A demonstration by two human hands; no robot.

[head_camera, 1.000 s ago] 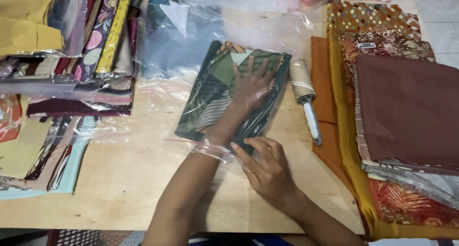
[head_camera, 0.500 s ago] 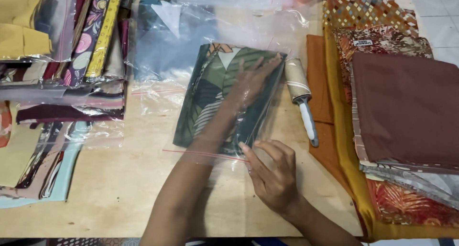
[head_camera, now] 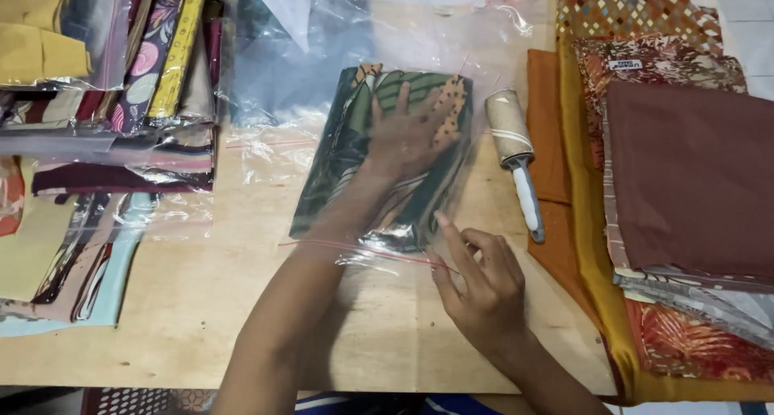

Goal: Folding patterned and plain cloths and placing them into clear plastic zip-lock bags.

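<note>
Head view: left hand (head_camera: 407, 137) flat inside clear bag (head_camera: 387, 246) on folded cloth (head_camera: 347, 153); right hand (head_camera: 480, 282) pinches bag's edge.

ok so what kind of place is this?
Likely a fabric packing bench in a small shop or home workshop. Bagged folded cloths are stacked at one side, loose folded fabrics at the other, a lint roller between, while the left hand presses a cloth inside a clear bag.

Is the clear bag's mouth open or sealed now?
Open: the left hand reaches inside the clear bag; the right hand pinches its red-striped mouth edge.
</note>
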